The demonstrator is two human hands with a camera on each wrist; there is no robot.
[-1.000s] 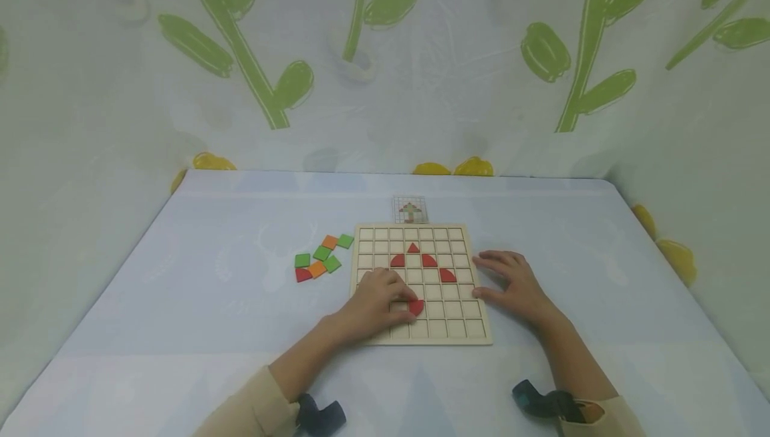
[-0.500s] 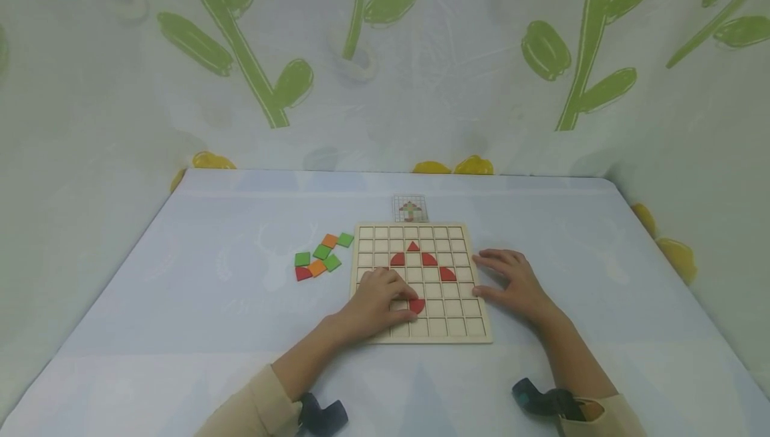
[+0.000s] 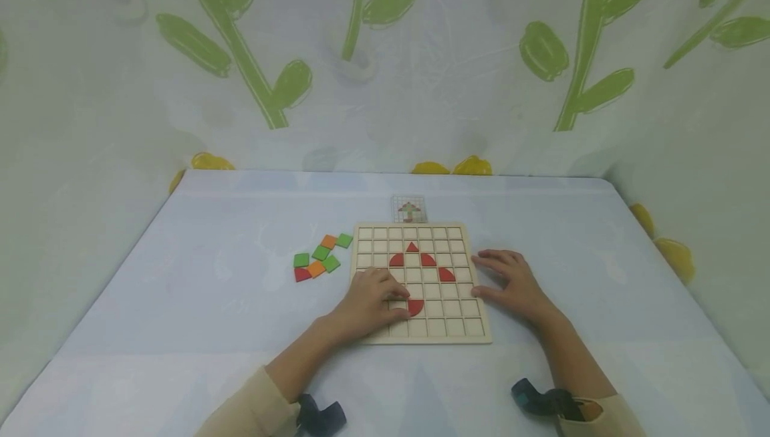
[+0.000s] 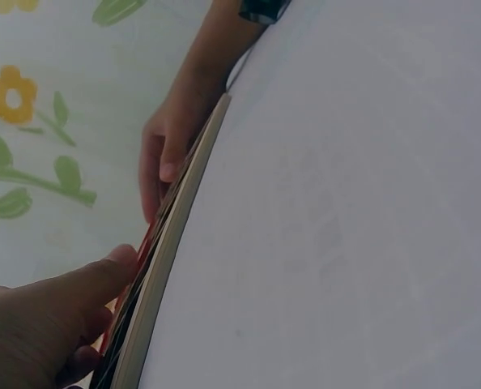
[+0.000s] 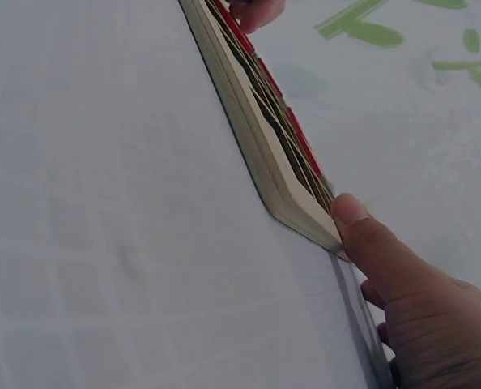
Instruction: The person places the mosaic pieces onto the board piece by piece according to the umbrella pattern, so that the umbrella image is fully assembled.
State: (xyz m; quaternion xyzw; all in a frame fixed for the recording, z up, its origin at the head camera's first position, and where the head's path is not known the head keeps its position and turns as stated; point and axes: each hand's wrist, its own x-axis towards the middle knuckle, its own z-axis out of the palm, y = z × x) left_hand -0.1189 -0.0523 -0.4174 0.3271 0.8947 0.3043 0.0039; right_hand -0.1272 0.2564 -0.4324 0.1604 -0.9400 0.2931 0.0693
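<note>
A pale wooden grid board (image 3: 445,341) lies on the table, with a red triangle (image 3: 412,247) and several red quarter-circle pieces in its cells. My left hand (image 3: 368,300) is over the board's left part, its thumb and fingertips just at the left side of a red quarter-circle (image 3: 416,307) in a lower cell. In the left wrist view the left thumb (image 4: 103,275) reaches along the board's top surface. My right hand (image 3: 511,286) rests at the board's right edge, fingers spread; the right wrist view has its thumb (image 5: 366,231) against the board's corner.
Left of the board lie loose green squares (image 3: 321,252), orange squares (image 3: 316,268) and a red piece (image 3: 303,274). A small pattern card (image 3: 409,208) sits right behind the board. A wall with painted plants rises past the table's far edge.
My left hand's fingertips have drawn back slightly to the left, off the red quarter-circle, which stays in its cell. The right hand keeps its place at the board's edge.
</note>
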